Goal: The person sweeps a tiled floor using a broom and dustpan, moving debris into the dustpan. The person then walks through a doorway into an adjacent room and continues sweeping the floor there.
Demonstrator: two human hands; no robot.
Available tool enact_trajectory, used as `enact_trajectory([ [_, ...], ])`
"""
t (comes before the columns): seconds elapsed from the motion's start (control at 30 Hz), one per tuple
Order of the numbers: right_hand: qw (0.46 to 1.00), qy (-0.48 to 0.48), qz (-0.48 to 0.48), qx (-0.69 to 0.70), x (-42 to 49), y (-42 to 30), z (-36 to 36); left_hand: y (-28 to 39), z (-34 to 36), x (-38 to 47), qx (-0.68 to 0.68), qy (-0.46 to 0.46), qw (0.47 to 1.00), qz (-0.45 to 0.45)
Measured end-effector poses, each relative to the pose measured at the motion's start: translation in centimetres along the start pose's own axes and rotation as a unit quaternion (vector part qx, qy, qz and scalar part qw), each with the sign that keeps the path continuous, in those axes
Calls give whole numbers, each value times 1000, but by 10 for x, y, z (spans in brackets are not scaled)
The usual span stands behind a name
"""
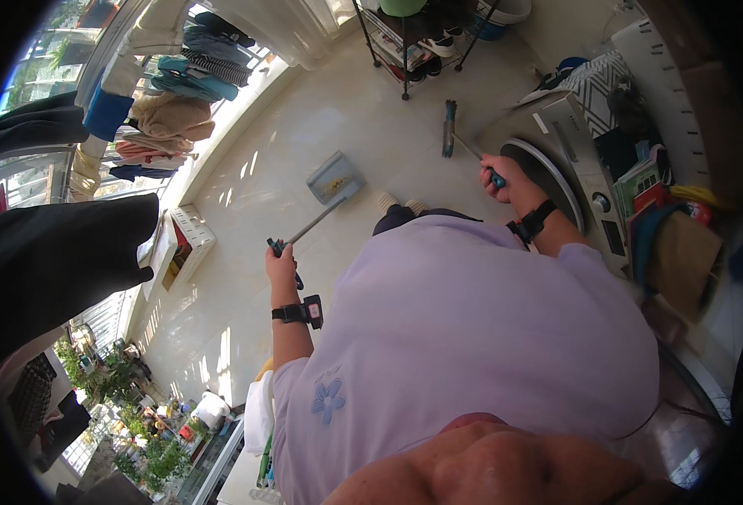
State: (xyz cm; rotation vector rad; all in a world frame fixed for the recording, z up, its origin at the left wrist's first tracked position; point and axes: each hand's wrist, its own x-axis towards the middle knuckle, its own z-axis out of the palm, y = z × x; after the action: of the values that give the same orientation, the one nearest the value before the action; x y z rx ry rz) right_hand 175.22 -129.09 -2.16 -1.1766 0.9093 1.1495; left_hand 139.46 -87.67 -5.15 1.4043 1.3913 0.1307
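Observation:
My left hand [281, 262] grips the handle of a long-handled dustpan [321, 187]. The pan rests on the pale tiled floor [245, 240] ahead of me, and some yellowish-brown debris [334, 185] lies in it. In my right hand [502, 177] is the handle end of a broom [449, 129]. Its bristle head is to the right of the dustpan and apart from it, close to the front-loading washing machine [554, 158]. Whether the bristles touch the floor I cannot tell. Each wrist wears a black strap.
A wire rack [404, 47] holding shoes stands ahead. Books and bags [655, 196] are piled on the washing machine at right. To the left, clothes [182, 113] hang by the windows above a white perforated basket [191, 243]. Potted plants [156, 457] crowd the lower left.

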Motion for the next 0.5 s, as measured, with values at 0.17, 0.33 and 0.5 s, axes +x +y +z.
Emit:
enact_trajectory([
  [0.17, 996, -14, 12, 86, -8, -11, 1, 49, 42, 44, 179, -78, 976, 99],
  [0.33, 989, -50, -8, 139, -20, -30, -7, 77, 56, 72, 306, -84, 940, 125],
  [0.5, 969, -77, 2, 235, -23, -87, -15, 97, 52, 48, 451, -71, 872, 175],
])
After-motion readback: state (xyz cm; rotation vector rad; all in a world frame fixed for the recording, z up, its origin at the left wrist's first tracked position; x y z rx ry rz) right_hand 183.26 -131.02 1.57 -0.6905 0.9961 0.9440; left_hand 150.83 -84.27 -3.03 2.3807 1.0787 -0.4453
